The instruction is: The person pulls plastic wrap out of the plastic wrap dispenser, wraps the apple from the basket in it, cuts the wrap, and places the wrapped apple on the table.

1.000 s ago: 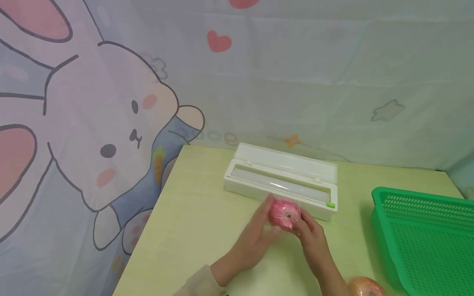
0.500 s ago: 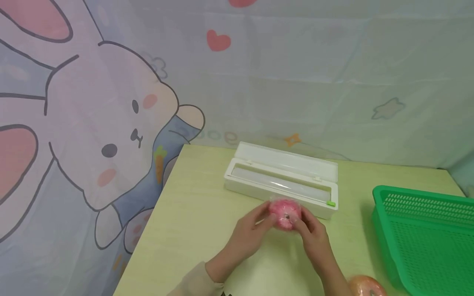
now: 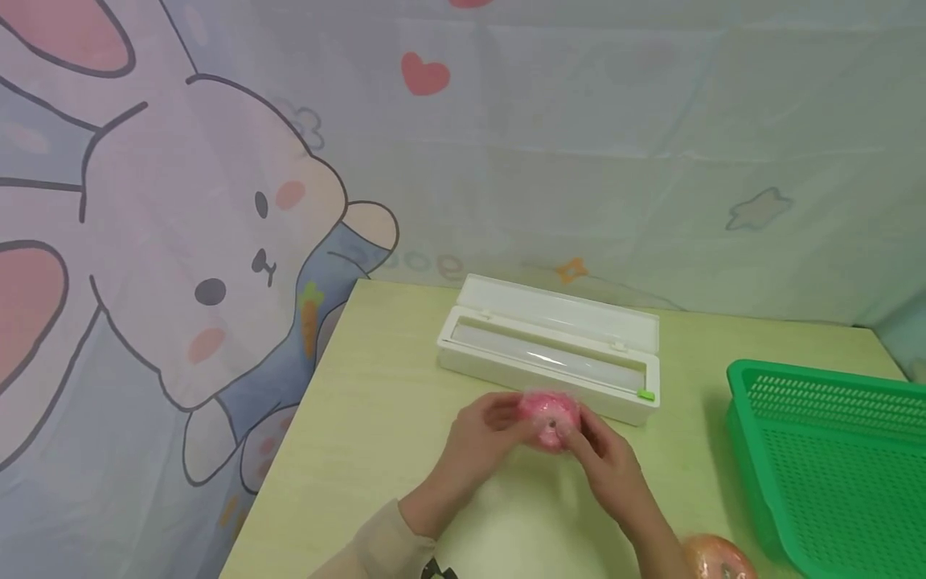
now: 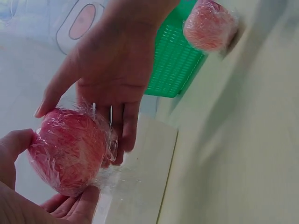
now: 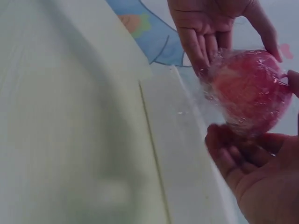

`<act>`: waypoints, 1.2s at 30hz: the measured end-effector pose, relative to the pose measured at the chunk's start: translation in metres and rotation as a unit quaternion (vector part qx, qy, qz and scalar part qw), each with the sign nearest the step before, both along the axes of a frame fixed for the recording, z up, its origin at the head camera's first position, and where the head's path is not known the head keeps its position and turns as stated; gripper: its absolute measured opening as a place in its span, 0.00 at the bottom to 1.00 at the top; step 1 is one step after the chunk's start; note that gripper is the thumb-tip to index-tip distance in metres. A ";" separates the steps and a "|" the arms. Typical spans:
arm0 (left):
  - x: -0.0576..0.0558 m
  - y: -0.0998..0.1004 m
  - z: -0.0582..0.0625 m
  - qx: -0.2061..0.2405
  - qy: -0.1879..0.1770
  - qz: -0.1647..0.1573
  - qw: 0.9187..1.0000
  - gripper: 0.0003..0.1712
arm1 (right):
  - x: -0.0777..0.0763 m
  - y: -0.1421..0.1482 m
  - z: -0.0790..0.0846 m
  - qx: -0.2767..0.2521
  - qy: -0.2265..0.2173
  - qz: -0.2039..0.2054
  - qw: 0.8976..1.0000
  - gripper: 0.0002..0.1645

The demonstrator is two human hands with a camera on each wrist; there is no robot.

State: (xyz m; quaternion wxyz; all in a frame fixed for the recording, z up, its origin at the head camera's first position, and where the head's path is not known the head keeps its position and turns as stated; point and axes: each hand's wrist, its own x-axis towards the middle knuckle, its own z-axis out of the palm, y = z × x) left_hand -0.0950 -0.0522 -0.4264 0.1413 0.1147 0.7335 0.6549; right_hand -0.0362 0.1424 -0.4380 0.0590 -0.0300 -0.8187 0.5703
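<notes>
A red apple [image 3: 553, 408] wrapped in clear plastic film is held up off the table, just in front of a white cling film dispenser [image 3: 499, 371]. My left hand [image 3: 473, 442] grips it from the left, with the thumb on the near face; the right hand [image 3: 615, 474] grips from the other side. In the left wrist view the film on the apple [image 4: 70, 151] looks crinkled, and loose film sticks out on one side. The dispenser's lid stands back, showing the film roll [image 3: 535, 347] inside.
Another wrapped apple [image 3: 716, 556], orange-red, lies at the front right, partly cut off by the frame. A green plastic basket [image 3: 752, 466] stands on the right. Behind the table [image 3: 362, 386] hangs a cloth [image 3: 579, 121] printed with a rabbit.
The left hand's fingers and thumb have shifted on the wrapped apple and now press closer to it. The apple has moved slightly left, still between both hands.
</notes>
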 end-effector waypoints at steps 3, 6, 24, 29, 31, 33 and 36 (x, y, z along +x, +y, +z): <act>-0.003 -0.003 0.002 0.002 -0.003 0.009 1.000 0.31 | 0.005 0.003 0.012 0.081 0.035 0.011 0.996 0.43; -0.007 -0.006 0.005 -0.011 0.003 0.011 1.000 0.32 | 0.008 0.003 0.026 0.164 0.079 0.026 0.983 0.50; 0.002 -0.003 0.000 0.034 -0.012 0.033 0.999 0.35 | -0.004 -0.003 0.031 0.256 0.209 0.025 0.943 0.49; 0.011 0.008 -0.005 0.139 -0.053 -0.013 0.989 0.36 | -0.006 -0.001 0.030 0.242 0.208 0.023 0.947 0.49; 0.014 0.013 -0.007 0.171 -0.066 -0.015 0.983 0.35 | -0.006 -0.002 0.028 0.237 0.205 0.021 0.949 0.50; 0.015 0.017 -0.007 0.207 -0.085 -0.011 0.975 0.32 | -0.007 -0.002 0.027 0.233 0.200 0.016 0.951 0.51; 0.015 0.022 -0.007 0.256 -0.113 -0.008 0.960 0.30 | -0.007 -0.002 0.024 0.223 0.190 0.013 0.956 0.52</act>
